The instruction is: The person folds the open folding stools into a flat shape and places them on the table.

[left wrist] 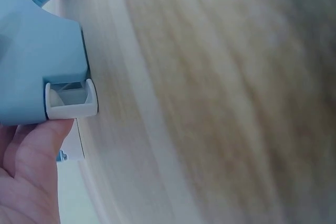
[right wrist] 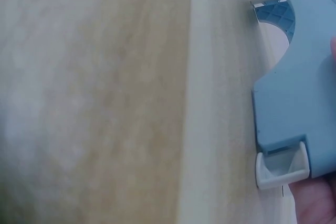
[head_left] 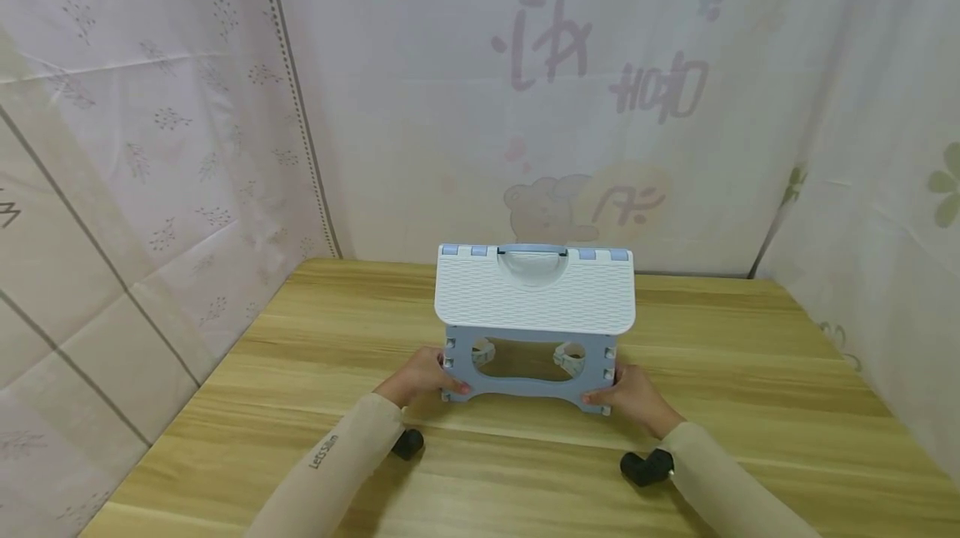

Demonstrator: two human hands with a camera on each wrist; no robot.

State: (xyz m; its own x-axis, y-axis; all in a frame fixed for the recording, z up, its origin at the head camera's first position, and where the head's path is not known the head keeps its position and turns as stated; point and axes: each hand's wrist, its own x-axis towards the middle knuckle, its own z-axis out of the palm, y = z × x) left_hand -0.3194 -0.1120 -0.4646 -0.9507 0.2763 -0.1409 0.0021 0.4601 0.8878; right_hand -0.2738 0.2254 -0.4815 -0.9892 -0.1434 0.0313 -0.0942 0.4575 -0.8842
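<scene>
A folding step stool (head_left: 534, 292) stands on the wooden table, its white textured top tilted toward me and its pale blue leg panel below. The top has a half-round handle cutout at its far edge. My left hand (head_left: 427, 373) grips the left side of the leg panel near its foot, thumb across the front. On the other side my right hand (head_left: 632, 396) holds the panel the same way. In the left wrist view the panel's blue corner (left wrist: 58, 51) and white hinge end show beside the fingers. The right wrist view shows the opposite corner (right wrist: 289, 103).
The wooden table (head_left: 300, 371) spreads around the stool. Printed curtains (head_left: 420, 105) hang behind it and along both sides. A black wrist mount (head_left: 408, 444) sits under the left forearm, another (head_left: 647, 467) by the right wrist.
</scene>
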